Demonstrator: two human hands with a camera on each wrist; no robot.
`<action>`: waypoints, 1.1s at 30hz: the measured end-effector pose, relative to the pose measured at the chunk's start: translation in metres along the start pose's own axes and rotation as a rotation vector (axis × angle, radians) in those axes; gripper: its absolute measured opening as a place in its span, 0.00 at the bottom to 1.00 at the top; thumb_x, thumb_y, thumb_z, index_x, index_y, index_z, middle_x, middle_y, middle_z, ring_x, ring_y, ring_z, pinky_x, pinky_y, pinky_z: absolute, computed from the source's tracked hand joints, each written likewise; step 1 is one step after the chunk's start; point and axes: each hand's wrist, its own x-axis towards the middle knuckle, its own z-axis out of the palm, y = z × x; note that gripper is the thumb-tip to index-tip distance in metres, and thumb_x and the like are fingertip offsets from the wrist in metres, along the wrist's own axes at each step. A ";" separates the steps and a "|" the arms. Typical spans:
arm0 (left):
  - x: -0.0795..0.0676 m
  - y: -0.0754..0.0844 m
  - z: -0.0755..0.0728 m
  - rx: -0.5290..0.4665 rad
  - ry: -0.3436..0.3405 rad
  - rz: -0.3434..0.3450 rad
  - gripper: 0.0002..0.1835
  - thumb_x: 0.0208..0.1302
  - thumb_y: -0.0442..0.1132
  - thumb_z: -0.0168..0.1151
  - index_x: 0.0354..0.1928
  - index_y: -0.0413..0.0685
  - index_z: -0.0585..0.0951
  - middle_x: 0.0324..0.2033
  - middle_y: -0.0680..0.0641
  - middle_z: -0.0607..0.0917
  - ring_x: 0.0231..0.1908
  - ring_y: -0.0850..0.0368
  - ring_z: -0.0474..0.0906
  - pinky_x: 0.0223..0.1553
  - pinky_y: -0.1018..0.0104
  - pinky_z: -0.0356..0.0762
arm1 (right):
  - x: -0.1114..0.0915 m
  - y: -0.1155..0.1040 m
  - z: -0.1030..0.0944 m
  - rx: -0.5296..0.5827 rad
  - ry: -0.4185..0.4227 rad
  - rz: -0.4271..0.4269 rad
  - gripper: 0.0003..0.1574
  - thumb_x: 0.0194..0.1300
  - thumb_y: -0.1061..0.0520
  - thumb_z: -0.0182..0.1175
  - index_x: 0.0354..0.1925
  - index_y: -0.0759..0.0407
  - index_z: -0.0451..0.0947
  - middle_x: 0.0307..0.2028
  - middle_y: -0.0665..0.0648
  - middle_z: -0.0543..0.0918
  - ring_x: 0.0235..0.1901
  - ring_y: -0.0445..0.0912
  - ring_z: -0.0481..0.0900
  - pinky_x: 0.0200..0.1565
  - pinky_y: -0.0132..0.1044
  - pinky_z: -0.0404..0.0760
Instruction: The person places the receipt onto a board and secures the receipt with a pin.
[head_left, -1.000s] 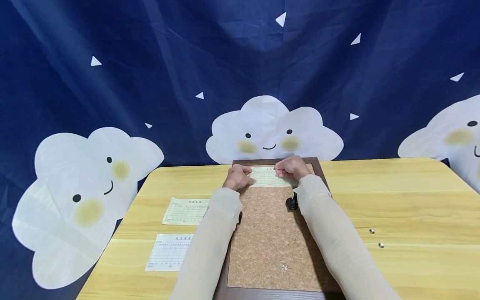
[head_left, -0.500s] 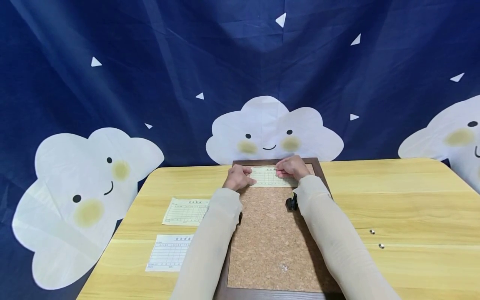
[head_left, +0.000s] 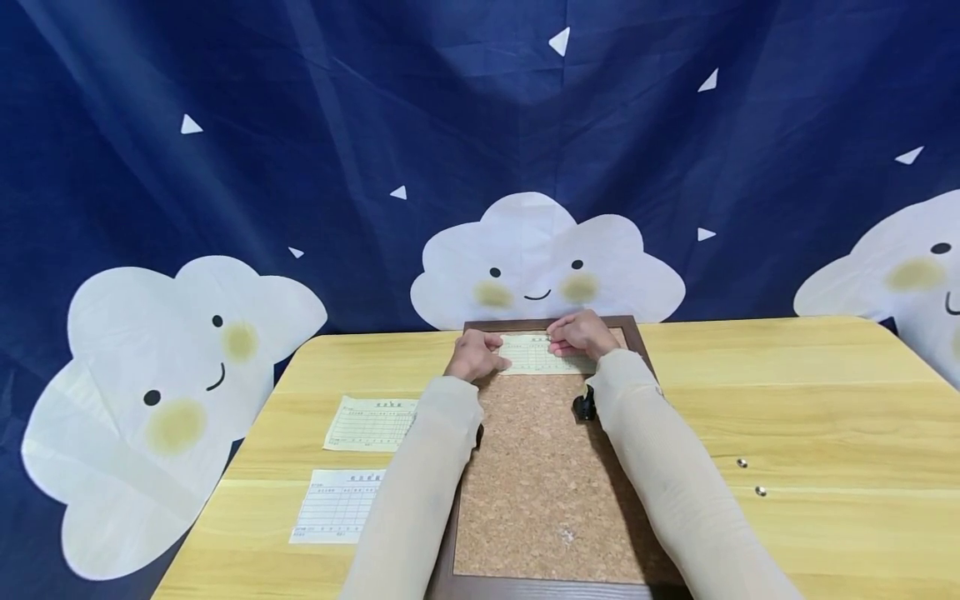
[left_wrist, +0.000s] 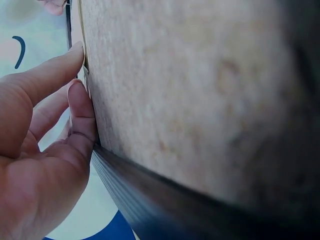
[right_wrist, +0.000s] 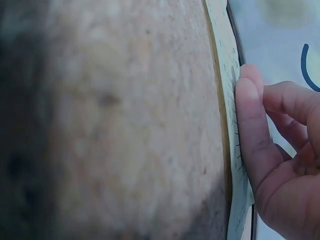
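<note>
A pale green printed slip (head_left: 528,354) lies across the top of a cork board (head_left: 540,467) with a dark wooden frame. At its left end my left hand (head_left: 474,355) touches the edge, thumb and forefinger spread apart. In the left wrist view, the fingertips (left_wrist: 77,48) press near the paper's corner beside the frame. My right hand (head_left: 585,335) is over the slip's upper middle. The right wrist view has its thumb (right_wrist: 250,107) and forefinger tips together against the printed paper (right_wrist: 231,100); I cannot tell what is between them.
Left of the board lie another pale green slip (head_left: 371,423) and a white one (head_left: 337,507), each partly behind the left sleeve. Two small silver thumbtacks (head_left: 742,463) are on the wooden table (head_left: 825,400) to the right. A blue cloud-patterned curtain (head_left: 480,125) hangs behind.
</note>
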 end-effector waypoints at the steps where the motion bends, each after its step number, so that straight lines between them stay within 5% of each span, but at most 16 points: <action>1: 0.000 0.000 0.000 -0.003 -0.002 -0.002 0.22 0.55 0.31 0.75 0.54 0.41 0.84 0.48 0.44 0.83 0.51 0.51 0.77 0.55 0.58 0.76 | 0.000 0.000 0.000 0.001 0.001 0.000 0.16 0.71 0.68 0.56 0.55 0.73 0.76 0.21 0.55 0.84 0.20 0.39 0.82 0.29 0.30 0.83; 26: 0.000 -0.001 0.000 -0.003 0.005 0.030 0.23 0.52 0.31 0.77 0.52 0.40 0.85 0.46 0.44 0.85 0.49 0.51 0.77 0.55 0.60 0.75 | -0.001 0.006 0.000 -0.003 0.072 -0.004 0.17 0.69 0.68 0.60 0.53 0.76 0.78 0.17 0.52 0.83 0.16 0.36 0.80 0.26 0.27 0.81; 33: 0.000 -0.001 -0.001 -0.001 0.011 0.027 0.23 0.52 0.31 0.77 0.52 0.40 0.85 0.46 0.44 0.84 0.48 0.52 0.77 0.54 0.59 0.76 | 0.001 0.007 -0.001 0.028 0.101 0.037 0.10 0.64 0.67 0.66 0.43 0.74 0.81 0.16 0.52 0.83 0.15 0.37 0.81 0.26 0.27 0.81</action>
